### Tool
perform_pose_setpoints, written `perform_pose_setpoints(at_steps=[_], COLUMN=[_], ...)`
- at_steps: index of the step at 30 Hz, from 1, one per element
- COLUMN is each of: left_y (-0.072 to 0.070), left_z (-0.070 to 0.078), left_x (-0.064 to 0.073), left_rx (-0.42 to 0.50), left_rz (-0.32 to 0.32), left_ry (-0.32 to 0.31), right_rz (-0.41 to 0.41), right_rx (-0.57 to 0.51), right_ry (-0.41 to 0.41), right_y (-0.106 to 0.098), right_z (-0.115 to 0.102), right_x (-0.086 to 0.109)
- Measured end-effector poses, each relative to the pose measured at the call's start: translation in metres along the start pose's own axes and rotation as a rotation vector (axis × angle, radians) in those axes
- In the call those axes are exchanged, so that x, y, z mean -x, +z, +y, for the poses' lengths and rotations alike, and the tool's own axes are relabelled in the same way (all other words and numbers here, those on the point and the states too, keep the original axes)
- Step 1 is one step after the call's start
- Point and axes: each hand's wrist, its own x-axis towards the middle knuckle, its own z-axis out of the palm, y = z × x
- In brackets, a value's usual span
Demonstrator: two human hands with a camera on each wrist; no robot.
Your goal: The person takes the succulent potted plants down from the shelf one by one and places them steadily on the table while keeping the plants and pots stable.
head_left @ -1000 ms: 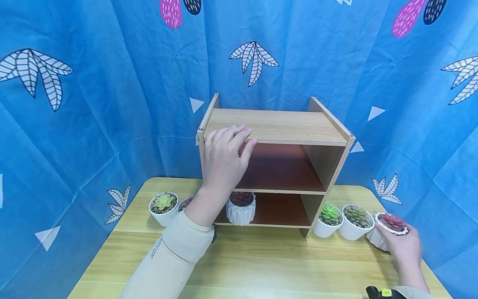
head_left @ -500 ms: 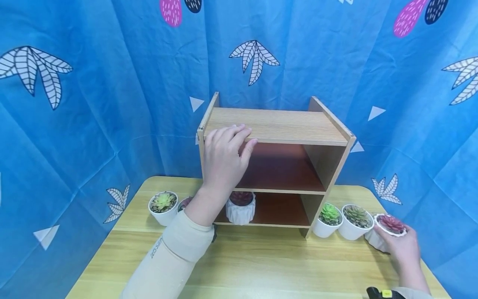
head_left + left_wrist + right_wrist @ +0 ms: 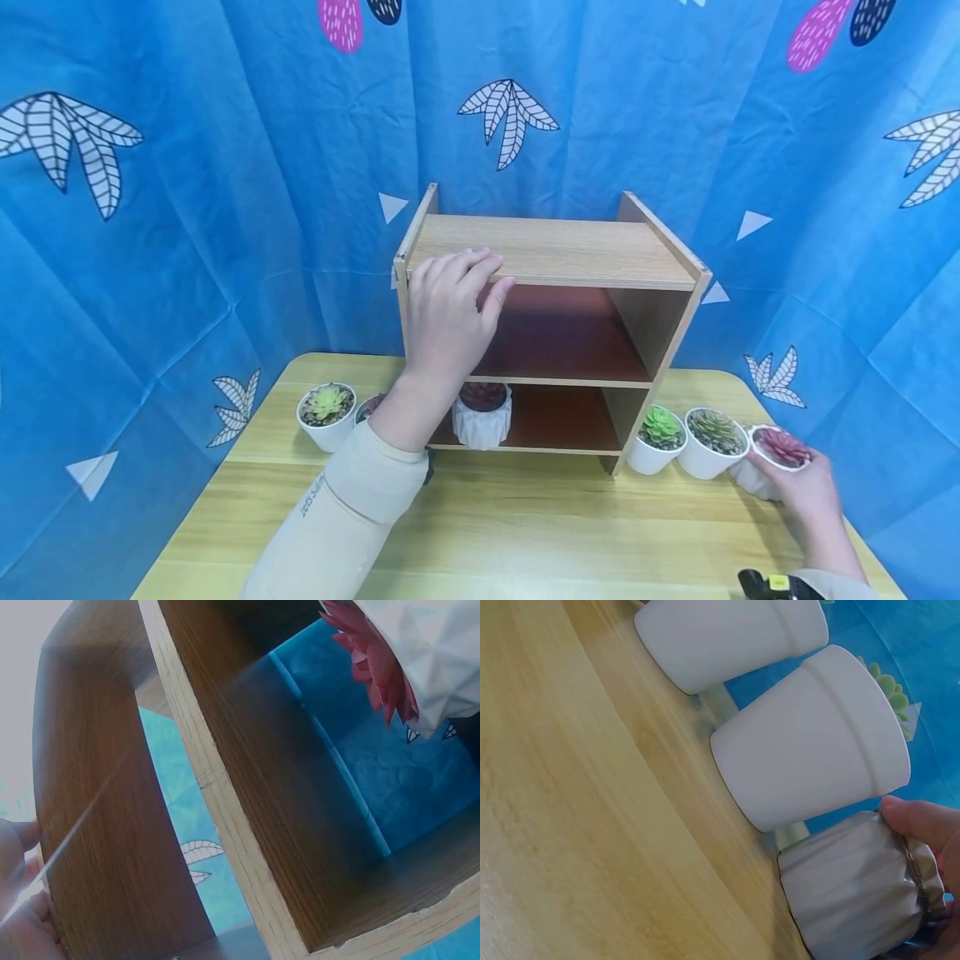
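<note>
My left hand (image 3: 450, 321) grips the front edge of the wooden shelf's top board (image 3: 558, 248), fingers over it and thumb at the front, left of its middle. In the left wrist view, fingers (image 3: 26, 915) curl at the board's edge. My right hand (image 3: 810, 492) holds a potted red succulent (image 3: 780, 447) at the table's right side, its ribbed white pot (image 3: 855, 889) pinched near the rim. That pot stands beside a plain white pot (image 3: 810, 742). Another red succulent in a faceted white pot (image 3: 482, 421) sits on the lower shelf level, near its front.
A bright green succulent (image 3: 660, 433) and a dull green one (image 3: 714, 442) stand in white pots right of the shelf. Leftward, a pale green potted succulent (image 3: 327, 412) stands by a reddish one (image 3: 369, 407), partly hidden by my forearm. Blue printed cloth (image 3: 337, 150) hangs behind the table (image 3: 525, 525).
Little differs: the right hand and the red succulent it holds shift slightly left, close beside the neighbouring pot. The left hand stays on the top board.
</note>
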Motion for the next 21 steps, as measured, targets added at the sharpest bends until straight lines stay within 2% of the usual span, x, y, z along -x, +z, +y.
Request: perform_pose_setpoints(at_steps=[3, 9, 21], left_y=[0.0, 0.0002, -0.0017], left_z=[0.0, -0.0001, 0.0001], left_x=[0.0002, -0.0003, 0.0001], left_rx=[0.006, 0.012, 0.011], left_rz=[-0.003, -0.008, -0.015], left_ry=[-0.001, -0.006, -0.006], right_rz=[-0.017, -0.021, -0.044], right_rx=[-0.007, 0.031, 0.02], right_ry=[-0.01, -0.088, -0.083], right_y=[-0.0007, -0.0001, -0.0016], right_z=[-0.001, -0.0006, -0.0045], right_x=[-0.0006, -0.0033, -0.0024])
